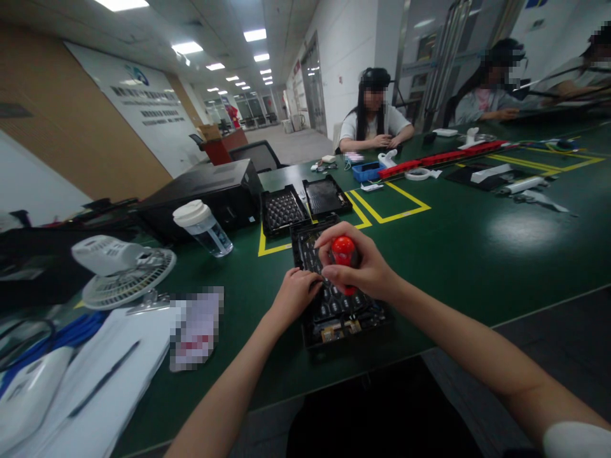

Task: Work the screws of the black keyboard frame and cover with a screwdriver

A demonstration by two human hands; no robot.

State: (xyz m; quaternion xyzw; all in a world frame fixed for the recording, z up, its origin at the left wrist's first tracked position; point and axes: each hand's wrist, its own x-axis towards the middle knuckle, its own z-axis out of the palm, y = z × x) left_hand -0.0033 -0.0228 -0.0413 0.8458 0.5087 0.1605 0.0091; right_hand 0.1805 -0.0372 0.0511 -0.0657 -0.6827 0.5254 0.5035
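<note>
In front of me lies an open black case (pixel 340 304), packed with rows of round dark shapes, with a circuit board (pixel 341 331) at its near end. My right hand (pixel 365 261) is closed around an upright red-handled screwdriver (pixel 344 248) above the case; its tip is hidden. My left hand (pixel 296 294) grips the left side of the case, fingers bent over its edge. Behind it sit a second black tray (pixel 284 210) with a bumpy, honeycomb-like inside and a flat black tray or lid (pixel 327 196).
To the left are a white fan (pixel 124 270), a tilted lidded cup (pixel 203 229), a clipboard with papers (pixel 128 356) and a pen (pixel 107 375). A large black box (pixel 205 194) stands behind. Yellow tape (pixel 405 213) marks the green table. Co-workers sit across, near a long red strip (pixel 439 159).
</note>
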